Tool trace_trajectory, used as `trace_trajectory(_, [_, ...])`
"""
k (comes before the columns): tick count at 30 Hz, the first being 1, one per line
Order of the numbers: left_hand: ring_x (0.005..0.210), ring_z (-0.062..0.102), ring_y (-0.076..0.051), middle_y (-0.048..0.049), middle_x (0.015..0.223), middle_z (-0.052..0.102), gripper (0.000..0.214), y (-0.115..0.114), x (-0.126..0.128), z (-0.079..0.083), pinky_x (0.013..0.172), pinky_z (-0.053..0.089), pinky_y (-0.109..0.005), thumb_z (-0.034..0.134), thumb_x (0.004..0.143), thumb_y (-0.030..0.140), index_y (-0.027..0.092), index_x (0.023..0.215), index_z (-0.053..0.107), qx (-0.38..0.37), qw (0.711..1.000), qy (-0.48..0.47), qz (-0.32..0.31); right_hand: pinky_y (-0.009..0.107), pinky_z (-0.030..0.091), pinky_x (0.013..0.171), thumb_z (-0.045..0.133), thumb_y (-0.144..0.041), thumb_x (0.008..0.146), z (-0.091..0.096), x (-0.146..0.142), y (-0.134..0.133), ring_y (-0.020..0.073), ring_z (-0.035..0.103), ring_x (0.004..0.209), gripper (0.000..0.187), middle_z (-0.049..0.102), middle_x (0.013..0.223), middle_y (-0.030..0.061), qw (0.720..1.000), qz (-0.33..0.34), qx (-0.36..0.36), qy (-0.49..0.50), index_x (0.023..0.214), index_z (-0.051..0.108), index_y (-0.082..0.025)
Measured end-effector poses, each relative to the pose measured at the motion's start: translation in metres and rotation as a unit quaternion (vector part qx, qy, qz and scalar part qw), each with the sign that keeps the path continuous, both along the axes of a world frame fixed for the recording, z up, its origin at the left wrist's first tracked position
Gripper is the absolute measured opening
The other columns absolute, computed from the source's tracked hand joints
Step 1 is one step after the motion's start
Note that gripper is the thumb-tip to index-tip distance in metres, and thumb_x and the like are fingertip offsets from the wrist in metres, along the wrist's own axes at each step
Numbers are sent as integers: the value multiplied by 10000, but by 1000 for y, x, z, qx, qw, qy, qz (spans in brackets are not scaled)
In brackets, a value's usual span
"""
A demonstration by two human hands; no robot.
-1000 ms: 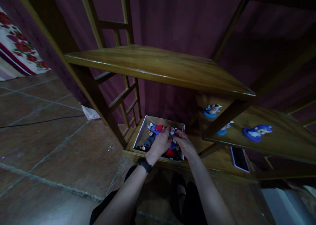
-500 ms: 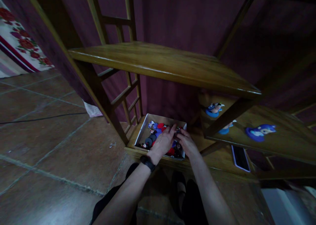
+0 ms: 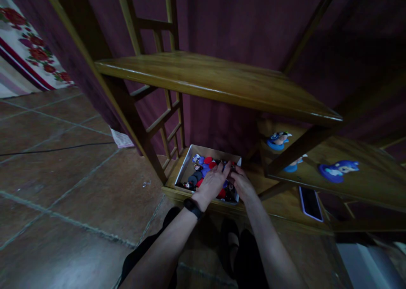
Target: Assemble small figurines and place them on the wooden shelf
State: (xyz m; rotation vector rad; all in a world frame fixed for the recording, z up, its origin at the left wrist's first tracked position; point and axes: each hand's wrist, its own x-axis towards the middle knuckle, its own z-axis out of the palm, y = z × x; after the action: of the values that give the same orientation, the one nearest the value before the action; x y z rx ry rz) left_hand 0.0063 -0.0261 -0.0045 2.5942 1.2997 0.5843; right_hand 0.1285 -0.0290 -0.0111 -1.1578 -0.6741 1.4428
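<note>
A shallow white box point(image 3: 187, 167) sits on the bottom board of a wooden shelf unit point(image 3: 218, 80). Several small figures point(image 3: 203, 168) in red, blue and black fill it. My left hand point(image 3: 213, 182), with a black band at the wrist, lies on the pile with fingers stretched forward. Beside it my right hand point(image 3: 242, 183) reaches into the box's right side, fingers curled down among the figures; what they hold is hidden. The two hands touch at the fingertips.
On the right-hand middle shelf stand blue figures point(image 3: 338, 170), point(image 3: 277, 140). A phone point(image 3: 310, 203) lies on the lowest board at the right. The tiled floor point(image 3: 63, 183) spreads left, with a dark cable point(image 3: 53, 149) and a flowered cloth point(image 3: 28, 56).
Both hands stay in the box, shifting slightly among the figures. The view has drifted a little, so the shelf sits further right.
</note>
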Motion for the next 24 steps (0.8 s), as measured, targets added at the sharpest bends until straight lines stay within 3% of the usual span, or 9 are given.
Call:
trace_trajectory(4, [1122, 474, -219, -143, 1268, 436, 687, 1, 0, 1, 905, 379, -326, 408, 745, 20, 219, 1367, 195, -35, 998, -59, 3, 280, 451, 761, 574, -164, 556, 1, 0, -1, 155, 597, 820, 312, 667, 846, -11, 1000, 6, 12, -4, 862, 615, -210])
trace_trajectory(8, [1065, 516, -203, -113, 1201, 511, 649, 9, 0, -1, 868, 400, -292, 476, 697, 17, 211, 1300, 332, -115, 972, -202, 35, 261, 464, 724, 545, -133, 540, 1, 0, 0, 149, 604, 790, 294, 665, 820, -15, 1000, 13, 11, -15, 814, 622, -206])
trace_trajectory(14, [824, 594, -180, -57, 904, 631, 483, 30, 1, -17, 744, 446, -285, 642, 588, 77, 166, 1043, 507, -222, 879, -411, 98, 318, 476, 785, 609, -138, 525, -2, 1, 4, 167, 618, 801, 324, 678, 816, -3, 1000, -26, 0, 16, 840, 630, -210])
trace_trajectory(20, [766, 594, -154, -25, 812, 628, 490, 36, 0, -25, 703, 451, -278, 717, 499, 106, 152, 925, 482, -336, 755, -552, 106, 364, 465, 848, 686, -212, 554, 1, 3, 3, 178, 621, 836, 258, 682, 862, 27, 999, -22, 12, 29, 807, 642, -187])
trace_trajectory(24, [741, 600, -151, -20, 789, 630, 479, 33, -1, -18, 706, 452, -288, 736, 484, 127, 154, 887, 478, -372, 717, -579, 109, 377, 460, 861, 710, -292, 583, 2, 3, 2, 183, 620, 858, 255, 678, 875, 36, 999, -23, 29, 38, 801, 635, -185])
